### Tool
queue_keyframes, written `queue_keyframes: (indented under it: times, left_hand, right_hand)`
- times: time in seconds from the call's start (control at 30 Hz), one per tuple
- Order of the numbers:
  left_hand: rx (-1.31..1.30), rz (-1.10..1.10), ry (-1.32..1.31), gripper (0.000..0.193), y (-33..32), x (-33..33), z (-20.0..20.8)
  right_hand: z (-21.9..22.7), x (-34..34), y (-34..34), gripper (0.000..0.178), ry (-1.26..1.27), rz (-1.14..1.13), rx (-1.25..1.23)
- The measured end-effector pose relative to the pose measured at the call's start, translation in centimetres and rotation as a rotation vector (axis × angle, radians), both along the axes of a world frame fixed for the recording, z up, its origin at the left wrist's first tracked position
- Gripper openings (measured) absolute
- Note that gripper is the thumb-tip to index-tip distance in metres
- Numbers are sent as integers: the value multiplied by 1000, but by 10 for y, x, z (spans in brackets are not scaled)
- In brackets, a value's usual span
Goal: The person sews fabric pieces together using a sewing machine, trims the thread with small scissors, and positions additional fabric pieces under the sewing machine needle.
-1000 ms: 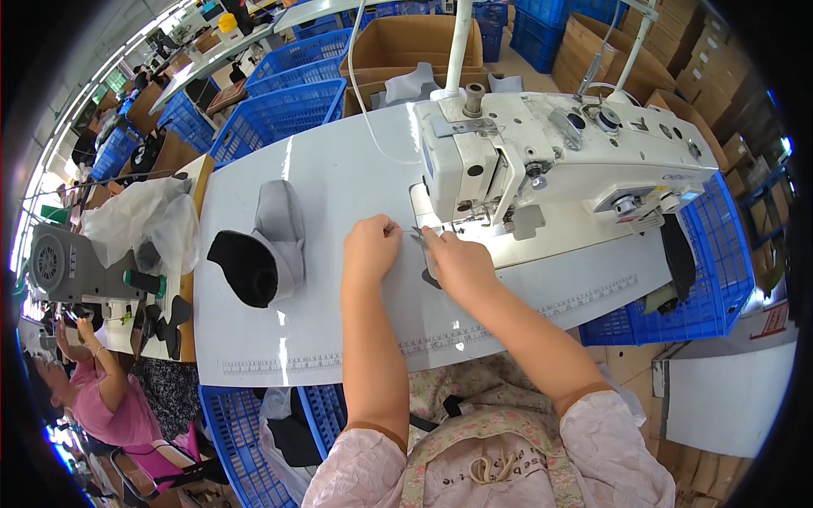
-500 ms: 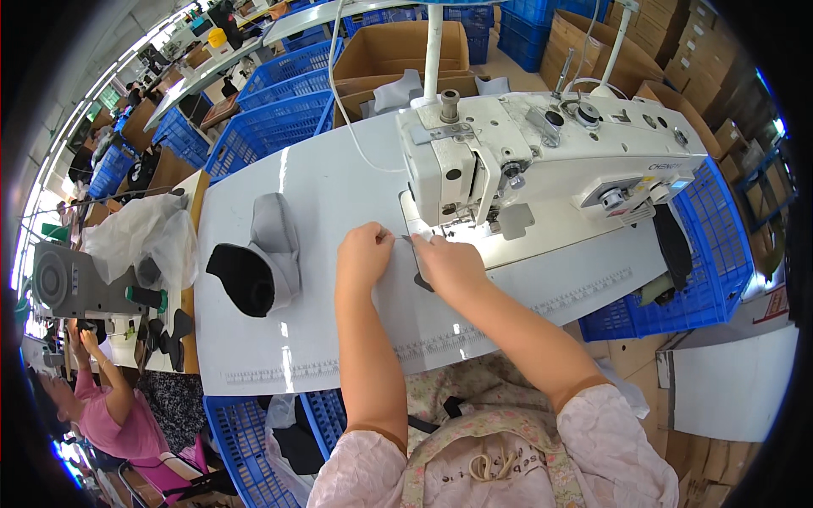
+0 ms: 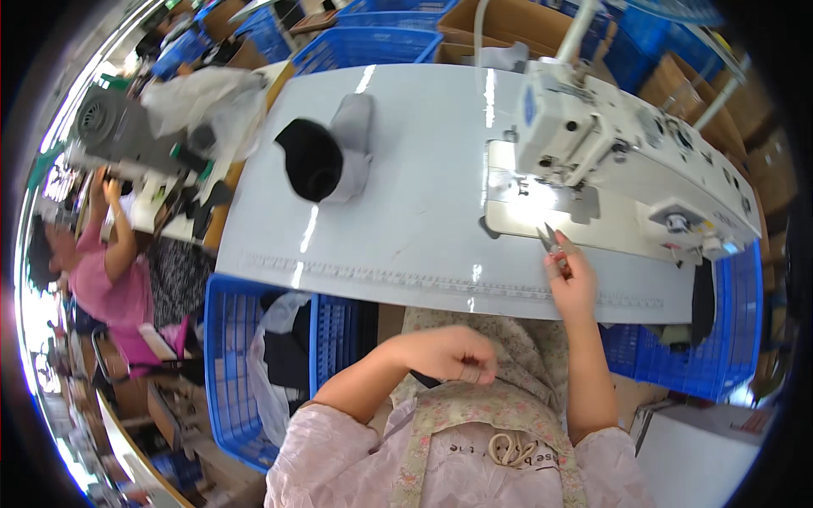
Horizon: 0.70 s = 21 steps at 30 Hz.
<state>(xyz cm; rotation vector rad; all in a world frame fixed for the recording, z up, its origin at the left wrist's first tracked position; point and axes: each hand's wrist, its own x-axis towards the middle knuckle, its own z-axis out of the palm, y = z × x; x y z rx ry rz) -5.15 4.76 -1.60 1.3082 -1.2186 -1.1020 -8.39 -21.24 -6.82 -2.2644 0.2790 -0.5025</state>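
Note:
My right hand (image 3: 572, 284) is closed around small thread snips (image 3: 550, 240), whose blades point up toward the needle area of the white sewing machine (image 3: 610, 127). Over my lap, off the table's near edge, my left hand (image 3: 457, 354) has its fingers curled in; whether anything sits in them is hidden. A bit of dark material (image 3: 425, 380) shows just below it, by the apron (image 3: 483, 406). On the left part of the grey tabletop (image 3: 406, 195) lies a grey and black sewn fabric piece (image 3: 351, 144), its black opening facing the near left.
A printed ruler strip (image 3: 406, 279) runs along the table's near edge. Blue crates stand below left (image 3: 258, 372) and below right (image 3: 737, 339). At the left, a person in pink (image 3: 114, 262) works at another machine (image 3: 118, 127). Cardboard boxes (image 3: 500, 34) stand behind.
My hands were together beside the needle area. My left hand has drawn back to my lap, and my right hand has come nearer with the snips in plain sight. The view has shifted.

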Motion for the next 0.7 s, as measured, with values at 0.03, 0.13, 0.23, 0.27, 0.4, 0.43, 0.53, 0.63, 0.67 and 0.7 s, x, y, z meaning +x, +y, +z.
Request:
queue_keyframes:
  times: [0.03,0.13,0.23,0.27,0.4,0.43,0.53,0.63,0.67,0.7]
  left_hand:
    - [1,31,2,10,9,-11,-18]
    - [405,233,-131,18,47,-19,-85]
    - [878,728,-656,27,99,5,-164]
    - [626,1036,-755,32,122,12,-187]
    - [569,932,-1273,37,128,32,-170]
    - [569,931,-1285,37,124,31,-158]
    - [919,232,-1031,31,108,23,-100]
    - [346,183,-175,23,98,38,1]
    - [190,244,-169,22,103,49,23]
    - [231,547,-190,19,109,58,36]
  right_hand:
    - [-1,2,-1,43,-52,-26,0]
    - [-6,4,-2,41,-140,-2,23]
    - [2,3,9,40,-77,14,7]
    - [4,3,13,40,-87,14,13]
    - [-1,-3,6,38,-130,-28,23]
    - [-3,-4,6,38,-181,-23,34]
    - [8,-7,-8,40,-153,-159,-444]
    - [3,-10,-27,38,-73,-223,-470]
    - [0,-9,-29,37,-75,-251,-521]
    - [-2,-8,-31,37,-71,-260,-519]
